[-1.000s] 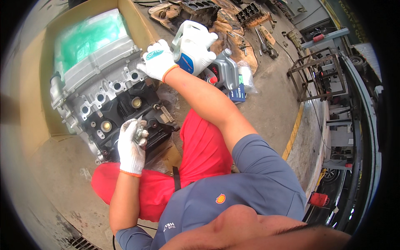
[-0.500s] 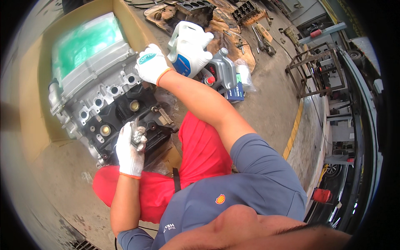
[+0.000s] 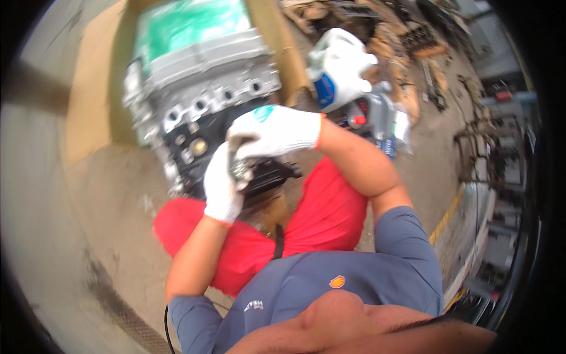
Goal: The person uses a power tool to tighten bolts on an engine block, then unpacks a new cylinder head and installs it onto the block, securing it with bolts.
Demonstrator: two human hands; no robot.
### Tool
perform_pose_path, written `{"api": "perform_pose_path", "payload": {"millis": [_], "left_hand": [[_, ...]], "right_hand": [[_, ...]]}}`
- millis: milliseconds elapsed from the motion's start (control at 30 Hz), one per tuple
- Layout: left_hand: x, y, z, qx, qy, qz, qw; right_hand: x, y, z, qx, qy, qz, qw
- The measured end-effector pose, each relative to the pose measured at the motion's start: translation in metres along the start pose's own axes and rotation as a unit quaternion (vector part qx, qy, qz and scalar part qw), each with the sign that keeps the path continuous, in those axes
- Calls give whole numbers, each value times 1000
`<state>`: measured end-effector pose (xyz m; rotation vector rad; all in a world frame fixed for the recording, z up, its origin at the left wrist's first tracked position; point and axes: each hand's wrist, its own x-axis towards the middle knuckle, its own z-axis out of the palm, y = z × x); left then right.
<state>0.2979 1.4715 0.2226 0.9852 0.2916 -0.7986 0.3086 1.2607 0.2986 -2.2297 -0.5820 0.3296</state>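
Small dark metal part, greyish, detail blurred; exact kind cannot be told. It sits in front of the person's chest, just below and in front of the engine block, over the red-trousered lap.

Left hand, white knit glove with orange cuff: grip clenched around the lower portion of the part, fingers wrapped, thumb side up.

Right hand, same kind of glove with a teal patch on the back: comes in from the right over the top, fingers curled down onto the upper end of the part. Grip closed on it. The two gloves touch.

Engine block: silver-grey casting with a row of round ports along the near face, darker lower half, top covered in green plastic wrap. It stands on a sheet of brown cardboard laid on the concrete floor.

Right of the engine: white plastic jug with a blue label, upright, near but apart from the right forearm. Beside it, smaller grey bottles, one with a red cap.

Further right: scrap metal parts, blurred. Yellow painted line on the floor.
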Motion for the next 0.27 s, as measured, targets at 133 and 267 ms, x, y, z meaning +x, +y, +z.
{"api": "perform_pose_path", "payload": {"millis": [133, 267], "left_hand": [[-4, 6, 8, -12, -60, 28, 998], [-3, 5, 2, -33, -71, 31, 996]], "right_hand": [[5, -2, -5, 0, -6, 20, 1000], [10, -16, -14, 112, -28, 138, 984]]}}
